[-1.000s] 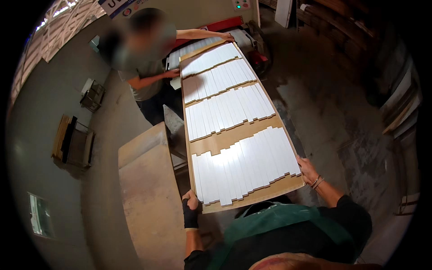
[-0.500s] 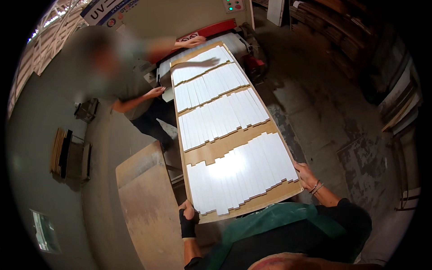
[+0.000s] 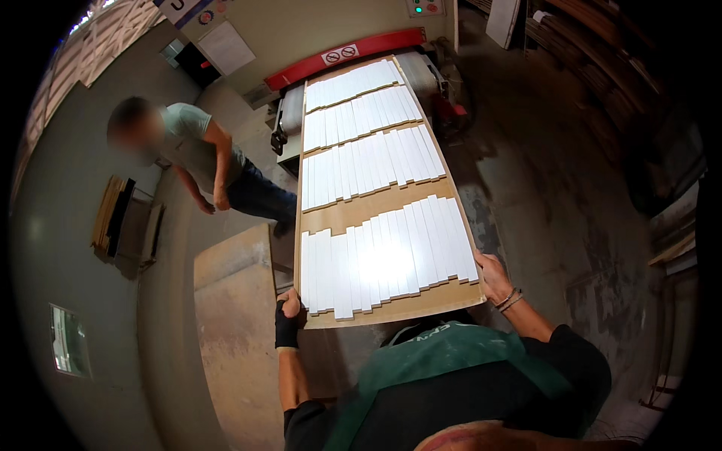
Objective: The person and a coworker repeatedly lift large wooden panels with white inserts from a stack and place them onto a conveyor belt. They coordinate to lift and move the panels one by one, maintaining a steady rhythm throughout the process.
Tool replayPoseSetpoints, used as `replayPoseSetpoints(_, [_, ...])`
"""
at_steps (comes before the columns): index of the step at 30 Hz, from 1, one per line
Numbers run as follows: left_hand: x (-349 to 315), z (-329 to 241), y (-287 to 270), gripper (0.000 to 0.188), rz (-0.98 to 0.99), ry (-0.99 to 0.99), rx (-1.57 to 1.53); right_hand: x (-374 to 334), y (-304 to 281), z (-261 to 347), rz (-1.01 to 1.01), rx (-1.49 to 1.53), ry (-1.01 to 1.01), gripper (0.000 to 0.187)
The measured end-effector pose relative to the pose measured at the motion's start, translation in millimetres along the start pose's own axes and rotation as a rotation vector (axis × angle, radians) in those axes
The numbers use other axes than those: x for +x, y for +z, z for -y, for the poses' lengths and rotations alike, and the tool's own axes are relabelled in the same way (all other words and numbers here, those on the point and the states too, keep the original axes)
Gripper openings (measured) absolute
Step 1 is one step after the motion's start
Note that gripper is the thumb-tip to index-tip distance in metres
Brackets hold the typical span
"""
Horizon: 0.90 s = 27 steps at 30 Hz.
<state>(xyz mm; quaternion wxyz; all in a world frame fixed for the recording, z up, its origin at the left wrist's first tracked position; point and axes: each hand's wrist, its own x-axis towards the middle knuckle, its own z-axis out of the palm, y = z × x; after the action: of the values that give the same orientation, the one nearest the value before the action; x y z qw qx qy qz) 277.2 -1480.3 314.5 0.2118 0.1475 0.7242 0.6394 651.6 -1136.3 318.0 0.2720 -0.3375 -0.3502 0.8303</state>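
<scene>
A long tan board [image 3: 338, 216] stretches away from me, its far end on the machine's roller bed. Across it lie four-sided white strips [image 3: 376, 169] side by side, set in several rows with bare board between them. My left hand [image 3: 288, 307], in a black wrist wrap, grips the near left edge with the thumb on top. On the opposite side, my right hand [image 3: 492, 276], with bracelets at the wrist, is closed round the near right edge. The undersides of both grips are hidden by the board.
A machine with a red guard bar [image 3: 346, 56] stands at the far end. Left of the board stands a co-worker [image 3: 199, 150], arms lowered. A worn brown panel [image 3: 235, 301] lies at my left. Stacked boards [image 3: 579, 56] line the far right.
The board has moved farther toward the machine, its far end now at the red bar. The co-worker has drawn the arm back from it and stepped away. Both my hands keep their grip.
</scene>
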Motion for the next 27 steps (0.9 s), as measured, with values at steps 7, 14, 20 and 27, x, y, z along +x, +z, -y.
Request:
replayPoseSetpoints(7, [-0.6,9.2,-5.5,0.039,0.053,0.094,0.220,-2.9,-8.9,-5.4,-0.003,0.008,-0.035,0.033])
replayPoseSetpoints(14, [18.7,60.7,-24.2,0.038,-0.066,0.051,0.177,0.2,5.5,9.4,-0.005,-0.051,-0.039,0.035])
replayPoseSetpoints(20, [35.1,47.1,-39.9,0.035,0.083,0.063,0.227,-15.8,24.4,-8.3,-0.099,-0.057,0.012,0.038])
replayPoseSetpoints(27, [15.3,3.1,-35.4,0.029,0.175,-0.139,-0.049,-5.1,21.2,-22.9,-0.089,-0.101,-0.016,0.037])
